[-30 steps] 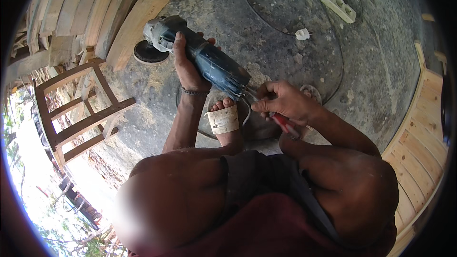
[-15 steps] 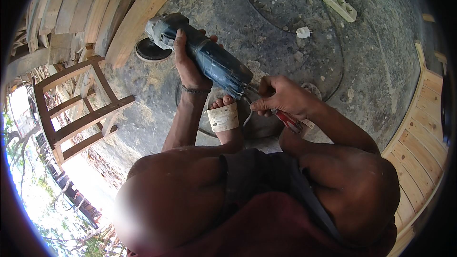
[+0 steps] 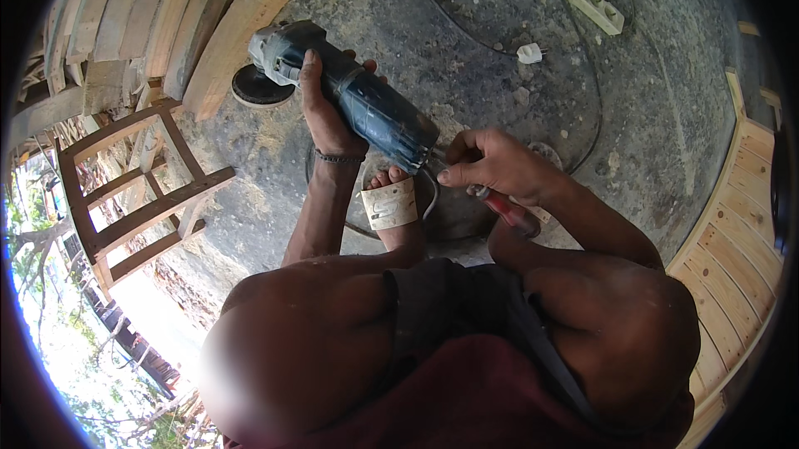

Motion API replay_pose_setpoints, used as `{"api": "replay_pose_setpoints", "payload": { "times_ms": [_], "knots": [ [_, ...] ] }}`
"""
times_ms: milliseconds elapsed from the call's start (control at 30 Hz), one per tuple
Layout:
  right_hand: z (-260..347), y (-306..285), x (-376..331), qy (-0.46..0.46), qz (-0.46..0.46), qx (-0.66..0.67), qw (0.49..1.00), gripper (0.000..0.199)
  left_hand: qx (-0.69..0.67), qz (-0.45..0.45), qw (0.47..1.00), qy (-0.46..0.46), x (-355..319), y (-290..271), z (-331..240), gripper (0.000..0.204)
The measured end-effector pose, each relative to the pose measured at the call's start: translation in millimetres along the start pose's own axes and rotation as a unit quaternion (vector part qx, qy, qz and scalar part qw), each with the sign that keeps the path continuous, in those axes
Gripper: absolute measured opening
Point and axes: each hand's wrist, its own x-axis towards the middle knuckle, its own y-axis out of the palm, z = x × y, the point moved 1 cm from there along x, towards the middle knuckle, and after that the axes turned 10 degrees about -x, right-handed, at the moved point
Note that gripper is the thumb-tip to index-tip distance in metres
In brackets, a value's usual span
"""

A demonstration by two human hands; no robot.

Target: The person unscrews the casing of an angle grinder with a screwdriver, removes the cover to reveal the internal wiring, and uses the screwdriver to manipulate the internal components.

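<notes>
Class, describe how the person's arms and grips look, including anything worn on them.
No sleeve shows on the left forearm or right forearm. The left grip and right grip are ungloved. A narrow dark band, seemingly beaded or braided, circles the left wrist; nothing is visible on the right.

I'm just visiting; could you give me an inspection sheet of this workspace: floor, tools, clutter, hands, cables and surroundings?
Surface: grey, stained, rough floor.
Tools: long blue-and-grey angle grinder with a round dark disc; red-handled tool, type unclear.
Clutter: pale rectangular power strip lying on the floor.
Hands: left hand wraps the grinder's body; right hand holds the red-handled tool, thumb and forefinger near the grinder's rear; what they pinch, if anything, is too small to tell.
Cables: thin dark cable curving over the floor; white plug lying apart from the power strip.
Surroundings: brown wooden frame and long wooden boards at left; pale slatted wooden panel at right.
</notes>
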Motion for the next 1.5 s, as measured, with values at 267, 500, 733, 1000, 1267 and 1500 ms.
{"api": "replay_pose_setpoints", "payload": {
  "times_ms": [267, 500, 733, 1000, 1267, 1500],
  "knots": [
    [-45.2, -30.4, 27.4, -0.054, -0.072, -0.026, 0.996, 0.018, -0.013, 0.021, 1.0, 0.016, 6.6, -8.2, -4.5, 0.05],
    [-97.8, -51.4, 83.8, -0.177, -0.346, -0.352, 0.852, 0.029, -0.024, -0.005, 1.0, -0.001, 3.0, -1.4, 7.1, 0.049],
    [-25.5, 21.5, 57.3, -0.164, -0.152, 0.066, 0.972, 0.062, -0.017, -0.013, 1.0, -0.009, 10.4, -14.3, 17.7, 0.053],
    [-32.4, 42.8, 46.5, -0.181, -0.113, 0.127, 0.969, 0.058, -0.086, -0.033, 0.996, 0.021, 28.2, -19.8, 1.8, 0.051],
    [-72.8, 35.5, 40.2, -0.13, 0.055, 0.318, 0.937, 0.056, -0.215, 0.002, 0.977, -0.012, 34.6, -36.3, -17.1, 0.058],
    [-71.5, 35.7, 21.6, -0.129, 0.085, 0.299, 0.942, 0.071, -0.345, 0.048, 0.936, -0.058, 26.3, -28.5, -31.3, 0.061]
  ]
}}
